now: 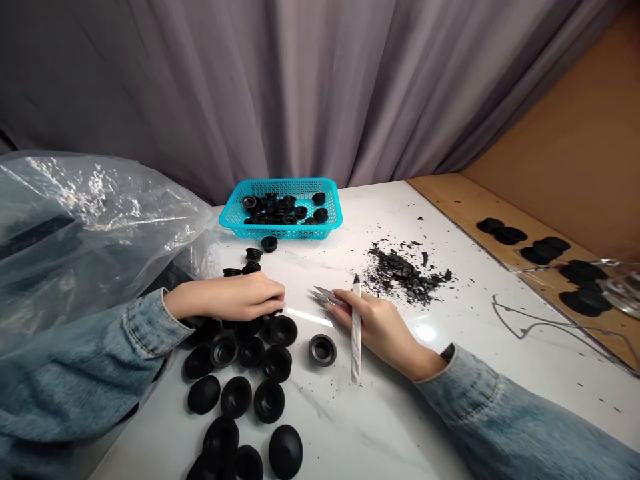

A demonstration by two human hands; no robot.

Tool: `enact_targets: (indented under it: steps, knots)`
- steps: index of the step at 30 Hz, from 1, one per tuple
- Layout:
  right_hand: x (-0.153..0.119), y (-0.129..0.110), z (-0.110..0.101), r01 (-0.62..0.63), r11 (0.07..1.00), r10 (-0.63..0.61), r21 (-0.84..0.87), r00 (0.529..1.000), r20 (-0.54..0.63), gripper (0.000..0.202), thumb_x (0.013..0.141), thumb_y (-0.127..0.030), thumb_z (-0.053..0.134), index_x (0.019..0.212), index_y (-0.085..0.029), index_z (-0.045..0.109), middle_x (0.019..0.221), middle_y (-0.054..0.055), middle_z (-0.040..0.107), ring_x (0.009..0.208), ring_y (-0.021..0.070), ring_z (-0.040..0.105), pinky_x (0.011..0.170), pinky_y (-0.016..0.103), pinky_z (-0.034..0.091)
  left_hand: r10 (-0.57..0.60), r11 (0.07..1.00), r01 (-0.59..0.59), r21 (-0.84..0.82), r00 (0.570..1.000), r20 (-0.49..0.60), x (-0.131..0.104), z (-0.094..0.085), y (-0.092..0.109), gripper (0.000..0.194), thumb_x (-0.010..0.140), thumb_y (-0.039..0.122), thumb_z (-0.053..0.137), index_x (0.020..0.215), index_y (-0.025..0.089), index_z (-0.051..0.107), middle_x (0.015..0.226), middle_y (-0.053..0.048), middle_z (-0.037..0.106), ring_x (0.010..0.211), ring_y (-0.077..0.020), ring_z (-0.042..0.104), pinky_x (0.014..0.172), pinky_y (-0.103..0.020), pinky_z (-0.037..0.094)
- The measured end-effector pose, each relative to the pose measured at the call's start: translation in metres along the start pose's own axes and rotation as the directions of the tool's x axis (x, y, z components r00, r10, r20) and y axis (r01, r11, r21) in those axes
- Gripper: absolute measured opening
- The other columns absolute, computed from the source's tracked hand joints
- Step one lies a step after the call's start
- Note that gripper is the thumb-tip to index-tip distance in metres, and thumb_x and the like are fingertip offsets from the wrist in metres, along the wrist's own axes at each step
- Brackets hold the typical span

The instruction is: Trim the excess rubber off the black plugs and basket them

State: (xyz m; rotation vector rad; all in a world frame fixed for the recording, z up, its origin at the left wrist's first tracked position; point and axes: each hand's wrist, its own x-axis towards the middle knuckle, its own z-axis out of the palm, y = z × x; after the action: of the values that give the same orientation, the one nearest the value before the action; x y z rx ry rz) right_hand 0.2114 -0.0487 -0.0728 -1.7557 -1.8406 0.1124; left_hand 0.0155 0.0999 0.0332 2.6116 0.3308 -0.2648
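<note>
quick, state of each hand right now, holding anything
Left hand: fingers curled at the black caps; can't tell if it grips one.
Right hand: closed, holding pointed snips and a white stick.

Our left hand (pixel 250 296): palm down, fingers (pixel 277 291) curled, forearm reaching inward. Our right hand (pixel 380 327): fingers (pixel 350 300) pinched in a grip, pointing left. We wear denim cuffs.

Grey-purple pleated fabric curtain (pixel 300 87) hangs across the rear, with a plain orange-brown wall panel (pixel 575 113) at far right. Noted near the right edge: a thin grey wire-like frame (pixel 523 333) and a clear, glossy object (pixel 625 287), partly cut off, identity unclear.
</note>
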Motion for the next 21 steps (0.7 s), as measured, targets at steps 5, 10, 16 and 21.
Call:
enact_targets:
  steps: [5,10,16,21]
  knots:
    - [0.000,-0.004,-0.003,0.027,1.000,-0.027,-0.009,0.999,0.018,0.035,0.093,-0.039,0.039,0.094,-0.014,0.063,0.064,0.008,0.065,0.052,0.0178,0.059,0.049,0.026,0.038,-0.136,0.914,0.109,-0.392,0.990,-0.041,0.014,0.011,0.012,0.028,0.093,0.035,0.035,0.081,0.016,0.052,0.075,0.001,0.056,0.070,-0.0126,0.051,0.068,-0.024,0.039]
    - [0.001,-0.005,-0.001,0.039,0.999,-0.040,0.006,0.999,0.023,0.038,0.093,-0.042,0.038,0.092,-0.014,0.064,0.061,0.008,0.062,0.050,0.0175,0.056,0.047,0.026,0.033,-0.213,0.452,0.081,-0.888,0.977,-0.019,0.019,0.031,0.017,0.041,0.093,0.047,0.030,0.076,0.015,0.049,0.068,0.000,0.056,0.061,-0.0113,0.050,0.065,-0.025,0.041]
    - [0.003,-0.003,0.000,-0.062,0.976,0.076,0.211,0.995,-0.059,0.040,0.091,-0.047,0.040,0.100,-0.014,0.062,0.072,0.010,0.066,0.059,0.0190,0.061,0.054,0.028,0.043,-0.120,0.381,-0.048,-0.923,0.988,-0.101,0.012,0.036,0.016,0.039,0.069,0.044,0.071,0.077,0.016,0.046,0.071,0.003,0.049,0.062,-0.0086,0.044,0.059,-0.021,0.037]
    - [0.010,-0.019,-0.013,-0.190,0.876,0.235,0.444,0.971,-0.049,0.036,0.090,-0.047,0.041,0.096,-0.015,0.059,0.063,0.001,0.057,0.051,0.0133,0.053,0.045,0.024,0.040,-0.157,0.479,-0.078,-0.874,0.972,-0.173,0.010,0.044,0.015,0.032,0.078,0.041,0.063,0.092,0.018,0.046,0.069,0.004,0.050,0.058,-0.0082,0.043,0.055,-0.022,0.035]
